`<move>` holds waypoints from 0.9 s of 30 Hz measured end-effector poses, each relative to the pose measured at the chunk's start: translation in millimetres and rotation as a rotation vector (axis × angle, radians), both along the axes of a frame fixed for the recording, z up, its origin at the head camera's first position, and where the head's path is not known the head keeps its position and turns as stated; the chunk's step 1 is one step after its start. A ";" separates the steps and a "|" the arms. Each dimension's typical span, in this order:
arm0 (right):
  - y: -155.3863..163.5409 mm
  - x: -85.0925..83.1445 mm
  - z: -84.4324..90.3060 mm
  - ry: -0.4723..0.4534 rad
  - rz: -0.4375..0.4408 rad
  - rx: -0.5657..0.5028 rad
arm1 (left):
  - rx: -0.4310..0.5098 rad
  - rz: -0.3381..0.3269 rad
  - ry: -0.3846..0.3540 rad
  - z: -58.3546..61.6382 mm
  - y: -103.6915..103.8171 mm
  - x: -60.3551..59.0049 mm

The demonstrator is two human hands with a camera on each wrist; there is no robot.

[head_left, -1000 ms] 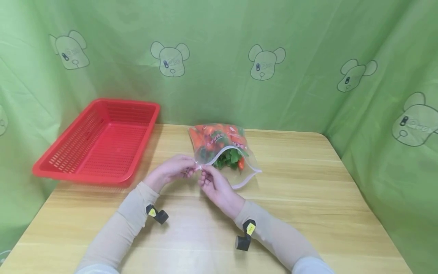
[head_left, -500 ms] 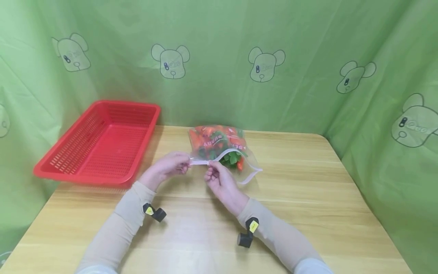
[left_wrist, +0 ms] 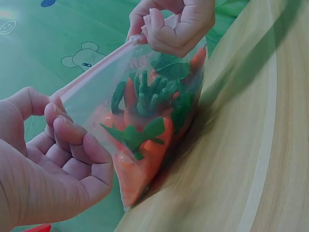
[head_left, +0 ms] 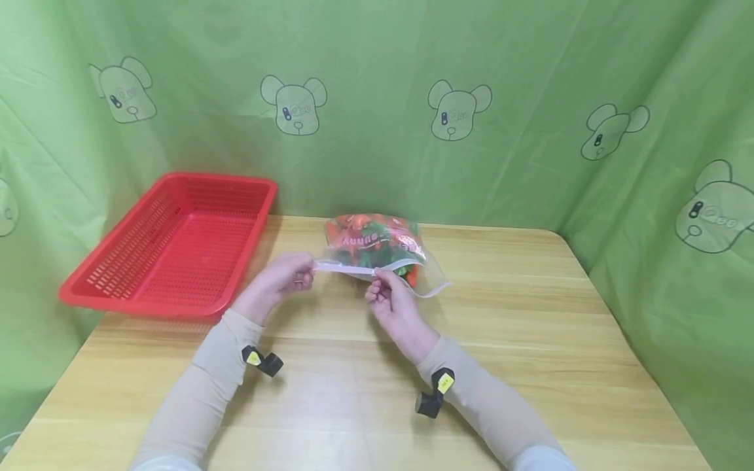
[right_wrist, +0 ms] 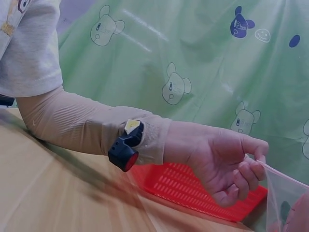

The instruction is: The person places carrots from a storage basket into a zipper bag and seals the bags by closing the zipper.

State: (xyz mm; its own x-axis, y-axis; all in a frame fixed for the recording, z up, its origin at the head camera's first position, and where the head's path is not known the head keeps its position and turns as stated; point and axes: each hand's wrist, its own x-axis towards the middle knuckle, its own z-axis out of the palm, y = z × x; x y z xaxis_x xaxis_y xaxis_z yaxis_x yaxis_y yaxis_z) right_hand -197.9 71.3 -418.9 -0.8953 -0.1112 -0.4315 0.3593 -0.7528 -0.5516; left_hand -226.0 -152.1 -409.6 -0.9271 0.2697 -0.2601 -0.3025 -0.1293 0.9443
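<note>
A clear zip bag [head_left: 377,237] with pink lettering lies toward the back of the table. Through its film show several orange carrots [left_wrist: 154,145] with green leaves [left_wrist: 140,135]. At the left end of its white zip strip [head_left: 347,268], my left hand [head_left: 283,278] pinches the corner between thumb and fingers. My right hand [head_left: 397,307] pinches the same strip farther right, its other fingers curled. Between the hands the strip runs taut and flat. Right of my right hand the mouth gapes. The left wrist view shows both hands along the strip, with the carrots below.
A red plastic basket [head_left: 235,275] with slotted sides stands to the left, close to my left forearm. The wooden table [head_left: 501,340] reaches a green curtain [head_left: 377,163] with printed bear heads behind and on both sides. Small black cameras [head_left: 436,392] sit on both wrists.
My right hand has slid rightward along the zip strip, while my left hand has drawn left and slightly away. The flat stretch between them has grown and the gaping part of the mouth has shrunk.
</note>
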 end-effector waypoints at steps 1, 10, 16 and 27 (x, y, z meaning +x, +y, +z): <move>1.1 -0.4 0.2 0.002 -0.005 0.000 | 0.009 0.014 -0.005 -0.4 -0.3 -0.4; 17.3 -5.1 -0.6 -0.011 -0.020 -0.006 | 0.013 0.099 0.005 -5.3 -6.5 -4.0; 32.4 -7.5 1.5 -0.030 -0.023 -0.011 | 0.025 0.151 0.017 -6.8 -11.0 -4.7; 64.8 -7.6 8.3 -0.057 -0.043 -0.035 | 0.099 0.227 -0.012 -4.8 -14.7 -7.4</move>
State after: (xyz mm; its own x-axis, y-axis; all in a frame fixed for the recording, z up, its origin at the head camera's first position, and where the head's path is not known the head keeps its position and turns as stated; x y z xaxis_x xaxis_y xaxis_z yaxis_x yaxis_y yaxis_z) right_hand -205.5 136.2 -410.6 -0.8737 -0.0892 -0.4782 0.3564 -0.7864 -0.5045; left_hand -233.5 -166.8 -414.4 -0.9640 0.0794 -0.2538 -0.2660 -0.2870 0.9203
